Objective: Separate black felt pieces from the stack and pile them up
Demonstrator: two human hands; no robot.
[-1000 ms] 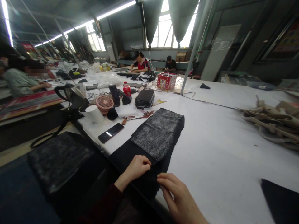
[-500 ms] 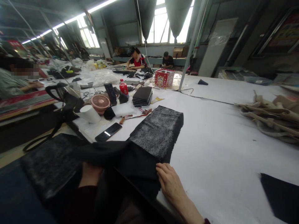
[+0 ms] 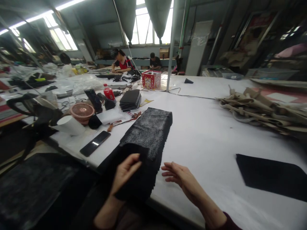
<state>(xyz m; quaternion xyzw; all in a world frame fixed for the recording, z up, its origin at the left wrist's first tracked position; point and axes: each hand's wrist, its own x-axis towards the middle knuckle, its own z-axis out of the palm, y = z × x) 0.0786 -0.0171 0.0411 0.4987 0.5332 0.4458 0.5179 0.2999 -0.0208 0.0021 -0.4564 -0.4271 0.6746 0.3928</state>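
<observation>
My left hand [image 3: 126,174] pinches the edge of a black fabric piece [image 3: 134,185], raised over the near end of a stack. That stack of black fabric [image 3: 153,124] lies lengthwise on the white table, its top speckled grey toward the far end. To the right of the stack, my right hand [image 3: 176,174] hovers with fingers apart and nothing in them. A separate black fabric piece [image 3: 271,175] lies flat farther right. Dark speckled fabric [image 3: 35,188] sits at the lower left, below table level.
Left of the stack are a phone [image 3: 95,143], a pink fan [image 3: 82,112], a white roll [image 3: 70,125] and a red-labelled bottle [image 3: 109,92]. A small black stack [image 3: 130,99] stands behind. Beige pieces [image 3: 254,110] are heaped at right. A metal pole [image 3: 170,57] rises from the table.
My left hand has come up from under the fabric and now grips its edge above the stack. My right hand has let go of the fabric's edge and opened. The view has turned right.
</observation>
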